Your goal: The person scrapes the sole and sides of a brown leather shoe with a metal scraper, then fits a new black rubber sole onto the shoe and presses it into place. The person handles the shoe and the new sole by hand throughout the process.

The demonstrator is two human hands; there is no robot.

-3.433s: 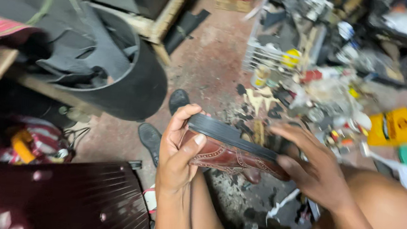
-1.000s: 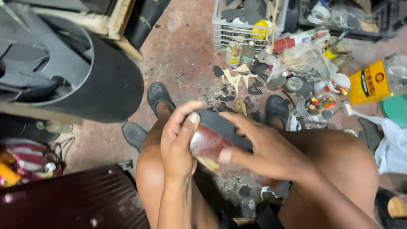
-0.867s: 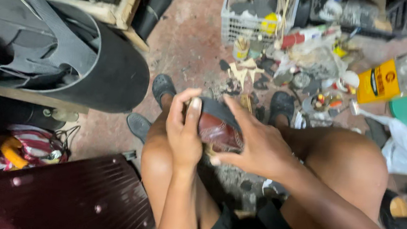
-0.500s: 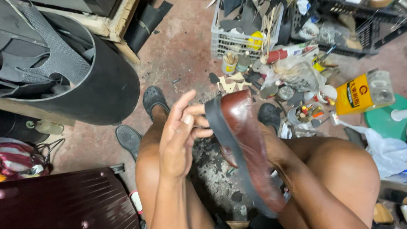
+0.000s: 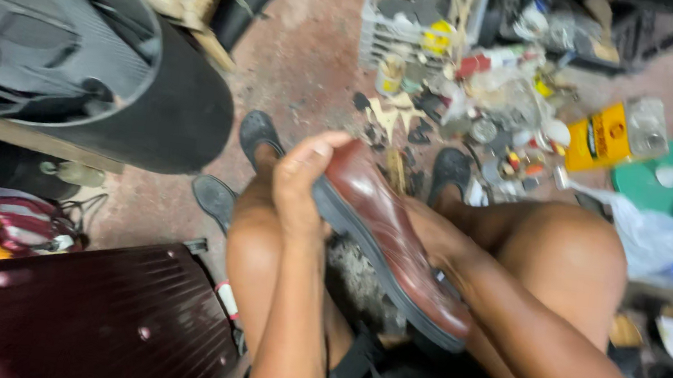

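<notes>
A glossy brown leather shoe [image 5: 398,236] with a thick black sole lies tilted across my lap, toe end up and away from me. My left hand [image 5: 303,179] grips its far end, fingers curled over the sole edge. My right hand [image 5: 431,233] holds the shoe from the right side and is partly hidden behind it. Both my bare knees frame the shoe, and my feet in black sandals [image 5: 259,134] rest on the reddish floor.
A dark round bin [image 5: 155,106] holding grey fabric stands at left. A maroon hard case [image 5: 78,312] lies at lower left. Ahead are a white wire crate [image 5: 401,31], scattered small tools and scraps, a yellow can [image 5: 605,137], a green lid and plastic bags at right.
The shoe was turned from sole-up, held flat ahead of me, to upper facing up and tilted over my lap. Both hands kept hold of it throughout.
</notes>
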